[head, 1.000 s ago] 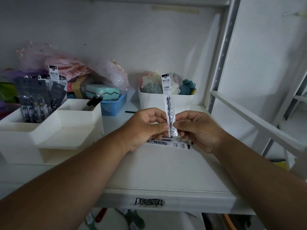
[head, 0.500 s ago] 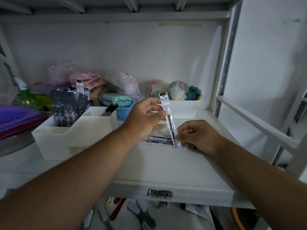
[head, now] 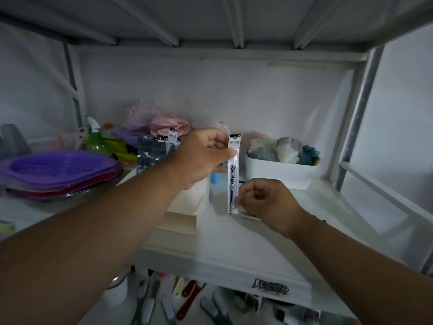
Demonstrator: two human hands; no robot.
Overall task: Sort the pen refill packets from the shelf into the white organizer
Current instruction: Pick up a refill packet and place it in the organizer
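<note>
While my left hand (head: 201, 158) pinches the top of a pen refill packet (head: 233, 174) between thumb and fingers, I see the packet standing upright above the shelf (head: 269, 231), just right of the white organizer (head: 187, 207). My right hand (head: 264, 202) has its fingers curled, pinching the packet's lower edge. On the packet I can make out a white header card with a small dark mark and a row of characters, then a column of large dark characters down the clear sleeve; they are too blurred for me to read. Under my right hand a few more refill packets (head: 250, 215) lie flat on the shelf, mostly hidden. In the organizer's far compartment I see dark packets (head: 151, 153) standing, one with the same white header. On the shelf's front lip I see black handwritten scrawl (head: 269, 288) that I cannot decipher. Behind, a white bin (head: 278, 174) holds soft bundles. At left lie stacked purple lids (head: 58, 167) beside a green spray bottle (head: 95, 139).
</note>
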